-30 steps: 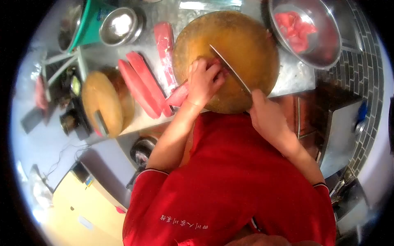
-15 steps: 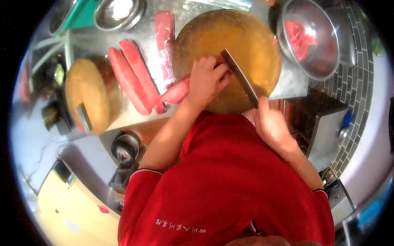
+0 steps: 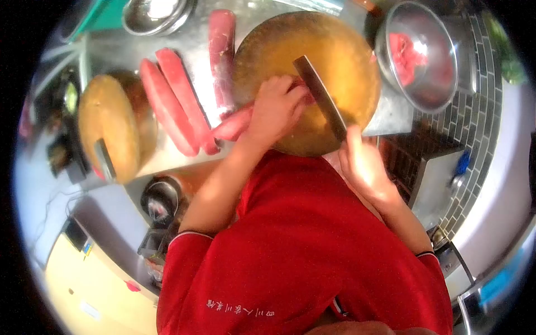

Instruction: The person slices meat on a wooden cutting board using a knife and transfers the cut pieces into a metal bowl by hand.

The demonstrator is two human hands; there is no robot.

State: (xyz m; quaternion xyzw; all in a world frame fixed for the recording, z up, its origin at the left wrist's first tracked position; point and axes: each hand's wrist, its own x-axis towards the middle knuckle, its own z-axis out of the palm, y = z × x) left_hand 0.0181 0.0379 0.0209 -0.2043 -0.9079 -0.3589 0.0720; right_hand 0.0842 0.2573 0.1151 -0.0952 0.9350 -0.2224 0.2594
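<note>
Spread beneath the work, a shiny metal counter [image 3: 111, 47]. On it, a thick, round, yellow-brown wooden chopping block [image 3: 346, 72], with a wide stainless-steel bowl [image 3: 442, 67] just beside, holding pink-red pieces of meat [image 3: 407, 58]. To the left of the block, a pair of long pink-red meat strips [image 3: 170, 109] side by side, plus a paler-streaked meat length [image 3: 221, 50] close to the rim. Partly on the block, the slim red meat strip [image 3: 231, 124], pinned under the left hand [image 3: 276, 109], fingers bent over the cut end. Closed around the handle of a broad, dark-bladed cleaver [image 3: 321, 95], the right hand [image 3: 365, 167]. Best to keep the left fingertips tucked back from the edge, press the strip flat, and guide the blade evenly. Hard to tell whether touching meat or just beside.
</note>
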